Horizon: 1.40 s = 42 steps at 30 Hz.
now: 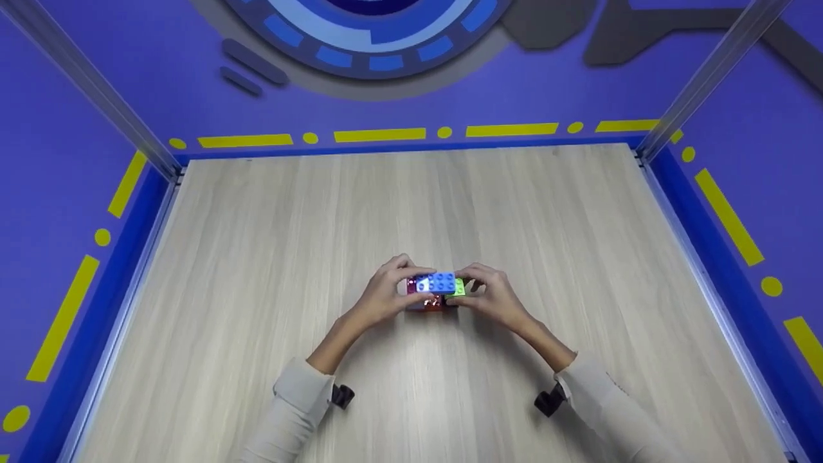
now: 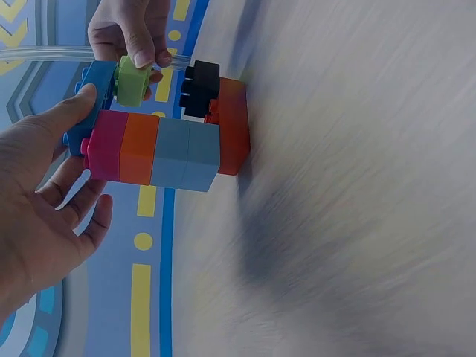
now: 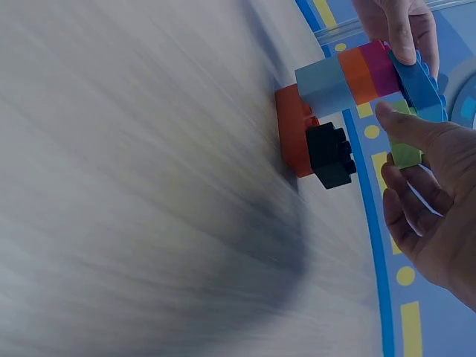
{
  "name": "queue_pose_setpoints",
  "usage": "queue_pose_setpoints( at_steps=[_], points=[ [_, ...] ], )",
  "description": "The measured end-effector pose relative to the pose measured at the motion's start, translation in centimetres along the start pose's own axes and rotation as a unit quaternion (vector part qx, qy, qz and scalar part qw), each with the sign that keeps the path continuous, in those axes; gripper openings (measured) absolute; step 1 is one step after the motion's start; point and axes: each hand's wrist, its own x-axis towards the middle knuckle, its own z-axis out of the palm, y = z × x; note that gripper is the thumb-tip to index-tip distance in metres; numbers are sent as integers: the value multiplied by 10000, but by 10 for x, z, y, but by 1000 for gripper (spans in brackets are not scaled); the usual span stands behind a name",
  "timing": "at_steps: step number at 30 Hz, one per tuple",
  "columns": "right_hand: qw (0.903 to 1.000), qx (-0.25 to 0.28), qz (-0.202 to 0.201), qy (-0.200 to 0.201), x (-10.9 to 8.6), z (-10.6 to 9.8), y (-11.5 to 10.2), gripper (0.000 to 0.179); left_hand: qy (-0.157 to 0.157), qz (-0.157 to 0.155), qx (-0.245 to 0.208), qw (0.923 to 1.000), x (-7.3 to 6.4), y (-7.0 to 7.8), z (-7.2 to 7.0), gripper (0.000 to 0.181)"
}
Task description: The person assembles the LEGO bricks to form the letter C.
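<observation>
A built stack of toy building bricks stands on the table between both hands. Its base is a red-orange brick point(image 2: 234, 126). One end carries light grey-blue bricks point(image 2: 186, 155), an orange brick point(image 2: 139, 149) and a magenta brick point(image 2: 105, 145); a black brick point(image 3: 329, 155) sits on the other end. Across the top lies a long blue brick point(image 1: 440, 283), reaching out past the magenta one. My left hand point(image 1: 386, 290) holds the blue brick between thumb and fingers. A lime green brick point(image 2: 132, 82), under the blue brick's overhanging end, is pinched by my right hand point(image 1: 496, 297).
The wood-grain table point(image 1: 289, 225) spreads around the stack. Blue-purple walls point(image 1: 411, 109) with yellow markings and metal corner posts point(image 1: 707, 83) enclose its back and sides. Black wrist devices point(image 1: 344, 396) sit at both sleeve cuffs.
</observation>
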Motion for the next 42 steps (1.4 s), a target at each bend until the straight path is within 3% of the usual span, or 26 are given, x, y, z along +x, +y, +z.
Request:
queue_pose_setpoints(
  at_steps=[14,20,27,33,42],
  points=[
    [9966,414,577,427,-5,6,-3,38,-54,273,400,9988,3,2,-2,41],
    [9949,670,516,541,-4,2,-19,36,-79,295,571,9979,2,3,-4,42],
    [9947,763,75,687,-3,-1,-36,35,-54,260,541,9982,1,1,-4,41],
    [9957,738,123,546,-3,1,-33,35,47,301,566,9979,-2,-2,-3,42],
    [9964,660,488,218,-6,0,-32,38,-12,248,180,9995,0,-5,2,42]
  ],
)
